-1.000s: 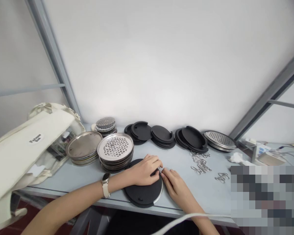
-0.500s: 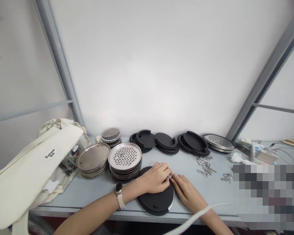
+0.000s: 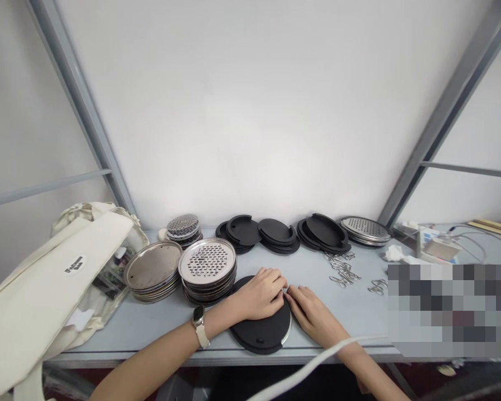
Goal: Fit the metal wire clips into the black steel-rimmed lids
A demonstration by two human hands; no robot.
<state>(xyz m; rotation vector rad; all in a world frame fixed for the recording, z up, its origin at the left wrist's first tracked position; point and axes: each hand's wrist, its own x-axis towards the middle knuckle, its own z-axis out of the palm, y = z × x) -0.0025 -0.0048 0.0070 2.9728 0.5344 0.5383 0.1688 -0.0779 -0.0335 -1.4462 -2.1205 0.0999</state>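
Note:
A round black cover (image 3: 262, 334) lies flat near the table's front edge, with a silver metal rim showing along its right side. My left hand (image 3: 264, 295) rests over the cover's upper part, fingers bent and pinched at its far right edge. From the right, my right hand (image 3: 313, 313) meets it there, thumb and forefinger pressed together. Between the fingertips shows a small shiny metal clip (image 3: 284, 290), mostly hidden; it resembles the loose wire clips (image 3: 343, 268) on the table. Left of the cover stand a stack of round metal grater plates (image 3: 207, 264) and a stack of plain metal discs (image 3: 153, 267).
More black covers (image 3: 278, 236) and grater plates (image 3: 365, 229) line the wall. Small grater discs (image 3: 183, 227) sit behind the stacks. A cream bag (image 3: 67, 267) leans at the left. A white cord (image 3: 313, 367) crosses before my right forearm. Clutter (image 3: 440, 248) lies right.
The view has shifted slightly, so things sit a little higher and further left. Both hands stay together at the cover's edge, with little visible change in grip.

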